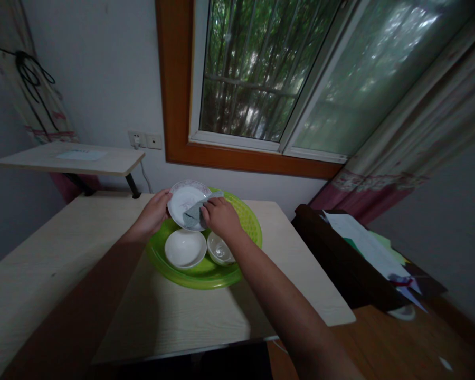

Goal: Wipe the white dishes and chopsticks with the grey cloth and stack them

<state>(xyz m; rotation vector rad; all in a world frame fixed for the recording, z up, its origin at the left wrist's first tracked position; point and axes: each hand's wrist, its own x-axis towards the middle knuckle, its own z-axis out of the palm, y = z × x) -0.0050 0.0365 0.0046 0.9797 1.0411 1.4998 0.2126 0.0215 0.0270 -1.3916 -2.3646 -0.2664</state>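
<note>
A white plate (pixel 181 202) with a patterned rim is tilted up over the green tray (pixel 206 282). My left hand (pixel 157 211) grips its left edge, the fingers partly hidden behind it. Bunched in my right hand (pixel 221 215) is a grey-green cloth (pixel 193 215), pressed against the plate's face on the right side. Below the plate, a white bowl (pixel 185 248) sits in the tray. Beside it stands a smaller bowl (pixel 219 249), partly covered by my right wrist.
The tray rests on a pale wooden desk (pixel 301 264). A raised shelf (pixel 79 158) bearing a sheet of paper stands at the left back. Behind the desk are a wall and window. To the right, papers (pixel 360 240) lie on a dark brown piece of furniture (pixel 332 258).
</note>
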